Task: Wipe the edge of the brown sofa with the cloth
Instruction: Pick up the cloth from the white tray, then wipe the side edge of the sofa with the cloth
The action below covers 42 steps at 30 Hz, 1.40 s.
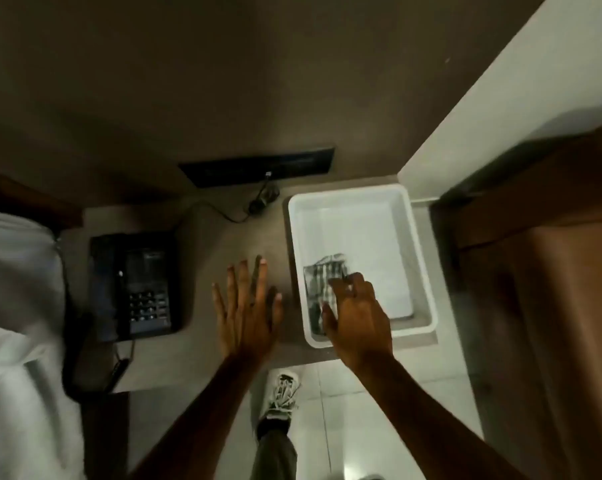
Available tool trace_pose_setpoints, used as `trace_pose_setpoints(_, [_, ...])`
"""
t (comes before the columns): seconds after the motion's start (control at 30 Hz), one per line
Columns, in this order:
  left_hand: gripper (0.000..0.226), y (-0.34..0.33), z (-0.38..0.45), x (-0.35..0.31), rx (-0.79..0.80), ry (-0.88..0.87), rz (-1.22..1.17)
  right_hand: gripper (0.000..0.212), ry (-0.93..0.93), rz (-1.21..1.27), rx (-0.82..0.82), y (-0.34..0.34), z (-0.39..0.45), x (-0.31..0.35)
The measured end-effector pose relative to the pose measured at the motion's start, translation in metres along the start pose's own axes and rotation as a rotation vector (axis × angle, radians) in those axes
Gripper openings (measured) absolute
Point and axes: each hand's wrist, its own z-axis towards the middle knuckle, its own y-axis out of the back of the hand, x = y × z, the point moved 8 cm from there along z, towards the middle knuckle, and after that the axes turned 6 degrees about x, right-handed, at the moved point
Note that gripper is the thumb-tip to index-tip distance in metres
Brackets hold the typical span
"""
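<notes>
A dark striped cloth (pixel 322 277) lies folded in the near left part of a white plastic tray (pixel 407 216) on a grey side table. My right hand (pixel 356 317) reaches into the tray, fingers spread and resting on the cloth's near edge, not closed around it. To the left of the tray, my left hand (pixel 245 310) hovers flat over the tabletop with fingers apart, holding nothing. The brown sofa (pixel 566 299) stands at the right, its edge beside the table.
A black desk phone (pixel 136 285) with its cord sits on the table's left side. A dark wall socket panel (pixel 258 166) with a plugged cable is behind. White bedding (pixel 15 306) fills the left. My shoe (pixel 280 393) stands on pale floor tiles below.
</notes>
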Motion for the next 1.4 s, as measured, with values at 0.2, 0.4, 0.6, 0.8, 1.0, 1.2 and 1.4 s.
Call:
trace_pose_setpoints(0.2, [0.083,-0.055,0.018,-0.001,0.02,-0.024,-0.026,0.069,-0.084,0.0,-0.027,-0.038,0.043,-0.015])
trace_pose_setpoints(0.4, [0.087,-0.054,0.018,0.002,0.007,-0.011,-0.018,0.052,-0.03,-0.058,-0.12,-0.048,0.045,-0.013])
trace_pose_setpoints(0.6, [0.086,-0.049,0.019,0.001,0.002,-0.014,0.007,0.032,-0.029,0.204,-0.217,-0.04,0.042,-0.023])
trace_pose_setpoints(0.8, [0.079,0.01,0.025,-0.001,-0.005,-0.08,0.013,0.015,-0.292,1.16,-0.364,0.001,-0.001,-0.067])
trace_pose_setpoints(1.0, [0.06,0.161,0.043,-0.128,-0.268,-0.436,-0.01,0.021,-0.326,1.785,-0.402,0.063,-0.097,-0.119])
trace_pose_setpoints(1.2, [0.054,0.159,-0.054,-0.423,-0.071,-1.118,0.087,0.033,-0.625,2.016,-0.649,0.06,-0.254,-0.232])
trace_pose_setpoints(1.4, [0.06,0.051,-0.298,-0.642,0.202,-1.851,0.291,0.037,-1.02,2.141,-1.083,-0.034,-0.403,-0.335])
